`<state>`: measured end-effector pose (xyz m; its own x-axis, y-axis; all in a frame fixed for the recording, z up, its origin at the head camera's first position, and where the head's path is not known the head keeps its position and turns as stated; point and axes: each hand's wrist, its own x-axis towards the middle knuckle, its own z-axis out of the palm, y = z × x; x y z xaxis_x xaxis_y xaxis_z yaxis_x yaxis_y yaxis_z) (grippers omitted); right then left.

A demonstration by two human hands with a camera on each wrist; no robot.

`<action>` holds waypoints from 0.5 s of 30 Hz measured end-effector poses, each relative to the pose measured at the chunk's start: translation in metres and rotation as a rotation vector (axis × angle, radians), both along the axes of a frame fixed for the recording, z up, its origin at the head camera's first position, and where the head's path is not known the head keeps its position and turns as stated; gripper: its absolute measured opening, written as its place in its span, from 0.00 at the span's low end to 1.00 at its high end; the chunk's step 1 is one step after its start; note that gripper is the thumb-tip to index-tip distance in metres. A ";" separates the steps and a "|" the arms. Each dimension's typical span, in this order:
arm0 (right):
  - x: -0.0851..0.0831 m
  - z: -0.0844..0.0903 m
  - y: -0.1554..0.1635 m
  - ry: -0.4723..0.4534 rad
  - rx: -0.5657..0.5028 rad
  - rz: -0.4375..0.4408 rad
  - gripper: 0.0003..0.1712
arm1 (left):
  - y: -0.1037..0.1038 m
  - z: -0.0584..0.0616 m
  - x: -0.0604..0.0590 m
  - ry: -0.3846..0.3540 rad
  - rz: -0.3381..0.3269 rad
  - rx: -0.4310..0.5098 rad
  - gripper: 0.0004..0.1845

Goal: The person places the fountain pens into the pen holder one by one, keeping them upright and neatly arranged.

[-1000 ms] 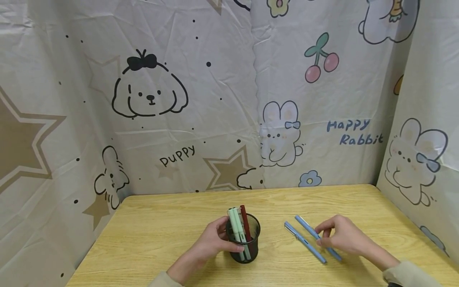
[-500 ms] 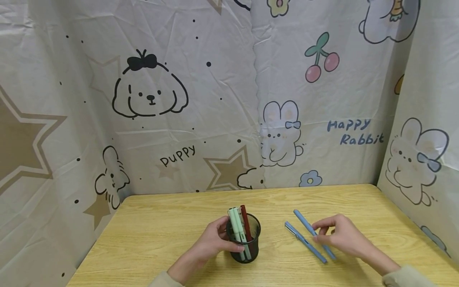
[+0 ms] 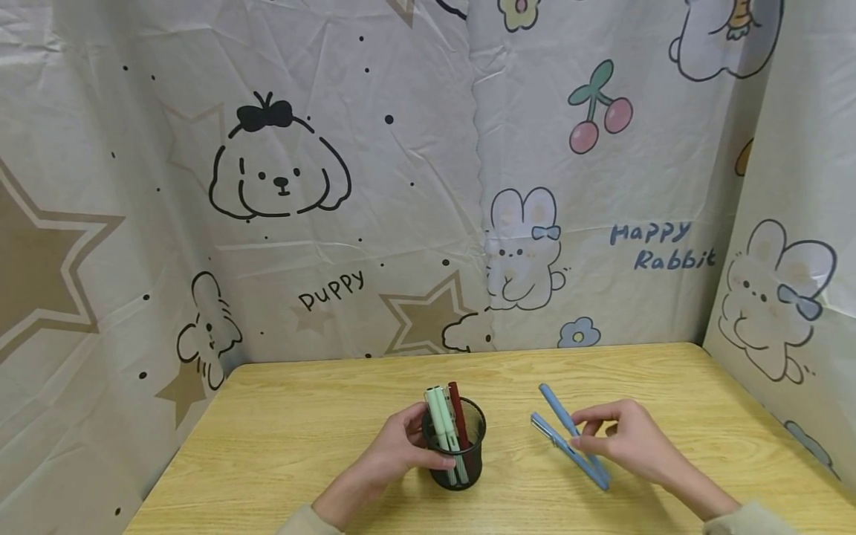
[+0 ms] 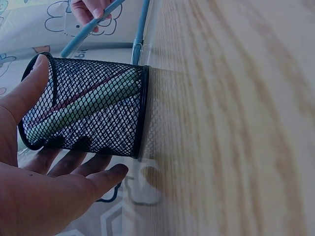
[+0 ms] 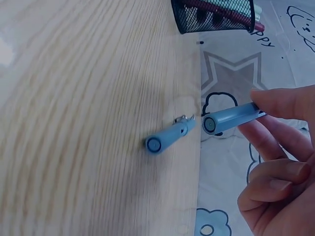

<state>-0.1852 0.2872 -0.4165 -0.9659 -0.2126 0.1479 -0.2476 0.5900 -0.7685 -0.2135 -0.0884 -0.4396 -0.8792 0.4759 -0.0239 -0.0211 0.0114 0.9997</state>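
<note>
My left hand [image 3: 394, 449] grips a black mesh pen cup [image 3: 475, 469], thumb at the front of the rim and fingers behind. Two pale green pens [image 3: 438, 416] and a dark red pen [image 3: 457, 405] lean inside the cup. To its right, my right hand [image 3: 625, 437] pinches a blue pen [image 5: 234, 118] between thumb and fingers; in the right wrist view this pen is raised off the wood, its other fingers curled below. A second blue pen [image 3: 547, 429] with a silver clip lies slanted on the table, partly crossed by the held one in the head view.
The light wood table [image 3: 321, 416] stands against a pale printed cloth [image 3: 401, 171] at the back, with more cloth along both sides. The lying pen is between the cup and my right hand.
My right hand has shifted left with its blue pen, whose far end moved left and up in view, bringing it across the lying pen. My left hand and the cup stay put.
</note>
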 end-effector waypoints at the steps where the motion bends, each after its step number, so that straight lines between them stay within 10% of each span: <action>1: 0.000 0.000 -0.001 0.003 -0.002 -0.004 0.16 | 0.000 0.000 0.000 0.000 0.000 0.001 0.44; 15: 0.005 0.010 -0.026 0.030 -0.108 -0.033 0.17 | 0.000 0.000 0.001 -0.007 0.003 0.010 0.45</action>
